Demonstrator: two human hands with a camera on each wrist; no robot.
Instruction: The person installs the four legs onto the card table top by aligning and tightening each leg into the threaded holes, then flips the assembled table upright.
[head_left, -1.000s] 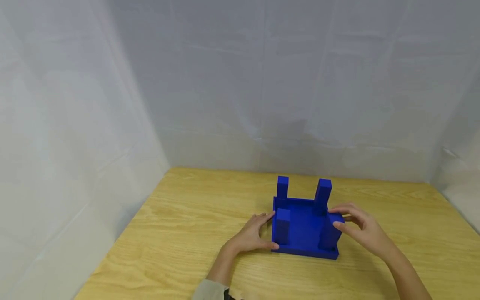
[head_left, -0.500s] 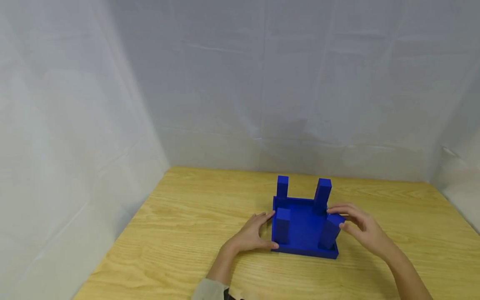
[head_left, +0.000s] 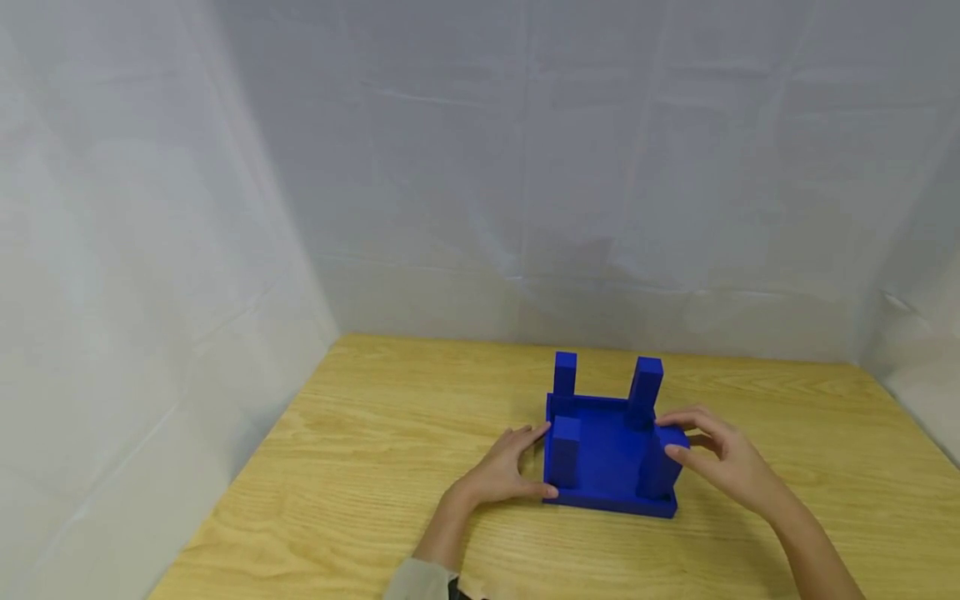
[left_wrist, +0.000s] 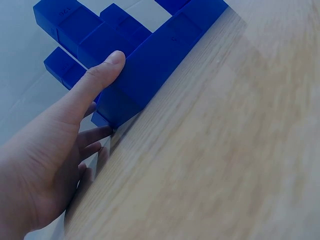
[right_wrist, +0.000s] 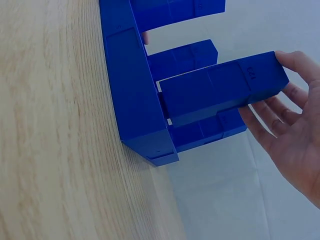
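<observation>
One blue base [head_left: 603, 454], flat on the wooden table [head_left: 360, 450], with four blue posts standing on it, one at each corner. Two far posts: far-left post [head_left: 565, 373], far-right post [head_left: 647, 382]. Two near posts: near-left post [head_left: 566, 451], near-right post [head_left: 662, 461]. All five pieces are the same blue.

The base sits directly between your two hands, which are well apart with the whole assembly in the gap.

Your left hand [head_left: 504, 468] lies on the table against the base's left edge. In the left wrist view your left hand [left_wrist: 47, 160] has its thumb stretched straight along the blue side wall; the other fingers reach low beside the base's corner. It presses rather than grips.

Your right hand [head_left: 722, 457] is at the near-right post. Thumb tip on the post's right face, fingers arched over its top. In the right wrist view the fingertips [right_wrist: 292, 60] touch the post's end, palm open behind it.
</observation>
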